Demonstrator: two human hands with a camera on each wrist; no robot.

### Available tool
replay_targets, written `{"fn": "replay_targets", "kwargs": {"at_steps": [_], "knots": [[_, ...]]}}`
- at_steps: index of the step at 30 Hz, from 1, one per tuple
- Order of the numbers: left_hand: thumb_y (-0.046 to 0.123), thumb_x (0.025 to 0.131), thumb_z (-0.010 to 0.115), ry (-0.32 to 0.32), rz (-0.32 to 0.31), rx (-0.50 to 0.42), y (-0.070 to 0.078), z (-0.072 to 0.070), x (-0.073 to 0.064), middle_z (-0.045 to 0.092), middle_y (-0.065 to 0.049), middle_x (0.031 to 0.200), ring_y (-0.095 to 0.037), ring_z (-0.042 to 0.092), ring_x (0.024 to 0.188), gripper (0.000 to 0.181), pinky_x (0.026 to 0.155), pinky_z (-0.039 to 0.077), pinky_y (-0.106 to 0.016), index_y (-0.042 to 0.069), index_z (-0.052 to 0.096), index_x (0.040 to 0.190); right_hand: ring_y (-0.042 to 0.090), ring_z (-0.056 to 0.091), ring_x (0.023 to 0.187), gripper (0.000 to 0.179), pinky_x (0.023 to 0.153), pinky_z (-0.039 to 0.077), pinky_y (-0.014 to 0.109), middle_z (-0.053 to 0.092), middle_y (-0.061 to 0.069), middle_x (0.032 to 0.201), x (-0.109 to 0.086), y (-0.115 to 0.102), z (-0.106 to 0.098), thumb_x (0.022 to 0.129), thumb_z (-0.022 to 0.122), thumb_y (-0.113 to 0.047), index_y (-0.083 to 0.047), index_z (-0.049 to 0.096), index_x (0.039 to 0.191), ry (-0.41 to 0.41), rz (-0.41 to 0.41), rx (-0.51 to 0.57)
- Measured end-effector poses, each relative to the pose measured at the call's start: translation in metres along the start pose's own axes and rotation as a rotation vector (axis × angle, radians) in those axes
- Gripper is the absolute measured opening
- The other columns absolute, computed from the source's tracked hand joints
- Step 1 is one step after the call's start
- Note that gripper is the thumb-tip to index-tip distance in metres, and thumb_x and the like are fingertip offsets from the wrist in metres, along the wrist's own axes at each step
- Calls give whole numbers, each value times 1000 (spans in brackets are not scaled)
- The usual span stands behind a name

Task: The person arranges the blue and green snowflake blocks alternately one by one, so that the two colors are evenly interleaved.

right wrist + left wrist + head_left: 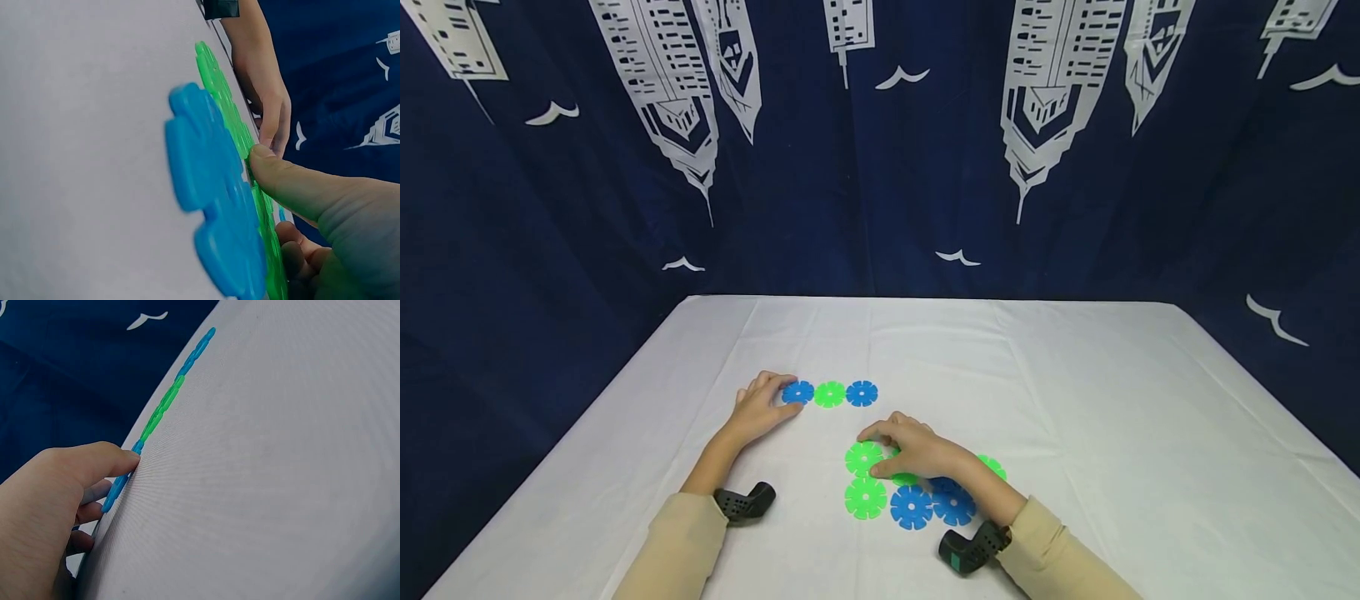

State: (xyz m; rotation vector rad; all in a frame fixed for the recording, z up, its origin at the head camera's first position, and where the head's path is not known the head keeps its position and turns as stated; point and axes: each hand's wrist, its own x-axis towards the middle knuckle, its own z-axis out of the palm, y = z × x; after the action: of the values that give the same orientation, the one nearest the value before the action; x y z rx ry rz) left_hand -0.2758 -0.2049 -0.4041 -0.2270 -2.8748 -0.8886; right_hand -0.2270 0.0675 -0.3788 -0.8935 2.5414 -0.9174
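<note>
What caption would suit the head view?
Left fingers touch a blue disc; right fingers touch a green disc on white cloth.

A white-clothed table (1112, 417) carries a row of notched blue and green plastic discs (830, 387) and a nearer disc cluster (912, 497).

1. The left sleeve (679, 537) is plain tan cloth, ending short of the wrist.
2. The right sleeve (1063, 554) is the same tan, creased near its end.
3. The left wrist camera (747, 502) is black and curved, with small dots along its side.
4. The right wrist camera (976, 547) is black too, with a dull green patch.
</note>
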Motion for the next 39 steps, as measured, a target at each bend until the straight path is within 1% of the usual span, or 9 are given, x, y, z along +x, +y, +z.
{"fn": "replay_targets", "kwargs": {"at_steps": [5, 8, 15, 17, 21, 25, 30, 34, 39], "knots": [[31, 79, 63, 5, 1, -6, 0, 0, 0, 48, -10, 116, -26, 44, 107, 52, 76, 23, -35, 9, 52, 125, 13, 37, 84, 44, 70, 28, 29, 43, 0, 88, 1, -1, 1, 78, 70, -27, -14, 56, 117, 19, 15, -12], [31, 79, 63, 4, 3, -5, -1, 0, 0, 48, -10, 115, -26, 44, 107, 52, 76, 23, -35, 9, 52, 125, 14, 36, 83, 44, 69, 28, 29, 43, 0, 88, 0, -1, 1, 78, 70, -28, -14, 56, 117, 23, 17, -9], [31, 79, 62, -1, -16, -11, 1, 1, 2, 48, -10, 116, -26, 44, 108, 53, 78, 24, -36, 8, 52, 126, 14, 33, 75, 43, 65, 23, 28, 40, 1, 83, 0, 0, 0, 80, 68, -25, -17, 57, 122, 5, -3, -1], [31, 79, 61, -3, -22, -15, 1, 1, 2, 48, -10, 116, -26, 43, 108, 53, 78, 24, -36, 7, 51, 126, 14, 33, 75, 43, 64, 23, 27, 40, 1, 83, 0, 0, 1, 80, 68, -25, -17, 57, 121, 10, 1, 0], [30, 79, 61, -7, -24, -20, 1, 1, 2, 48, -10, 116, -26, 43, 109, 53, 79, 24, -37, 7, 51, 126, 12, 38, 80, 43, 68, 27, 27, 43, -2, 87, 1, 0, 3, 78, 70, -26, -16, 58, 118, 33, 13, -16], [29, 79, 61, -7, -18, -29, 2, 0, 1, 48, -11, 116, -27, 43, 109, 53, 80, 24, -37, 6, 51, 126, 12, 42, 88, 42, 76, 29, 30, 47, -2, 93, 0, 0, 5, 76, 71, -27, -13, 58, 114, 58, 23, -16], [30, 79, 60, -6, -12, -25, 1, 0, 0, 48, -11, 116, -27, 43, 109, 53, 79, 24, -37, 6, 51, 126, 15, 44, 95, 41, 83, 30, 36, 49, -1, 99, 0, -1, 5, 75, 72, -26, -13, 57, 110, 72, 34, 2], [30, 79, 60, -5, -10, -27, 1, 0, 0, 48, -10, 116, -26, 43, 109, 53, 79, 23, -36, 6, 51, 126, 14, 44, 93, 41, 85, 30, 37, 50, -2, 100, -1, -2, 5, 74, 72, -25, -13, 56, 110, 76, 36, 13], [30, 79, 60, -4, -9, -28, 1, 1, 0, 48, -10, 117, -27, 43, 110, 53, 79, 23, -37, 6, 51, 125, 12, 43, 86, 41, 82, 31, 34, 50, -3, 96, 0, -2, 5, 74, 73, -22, -12, 53, 108, 76, 20, 34]]}}
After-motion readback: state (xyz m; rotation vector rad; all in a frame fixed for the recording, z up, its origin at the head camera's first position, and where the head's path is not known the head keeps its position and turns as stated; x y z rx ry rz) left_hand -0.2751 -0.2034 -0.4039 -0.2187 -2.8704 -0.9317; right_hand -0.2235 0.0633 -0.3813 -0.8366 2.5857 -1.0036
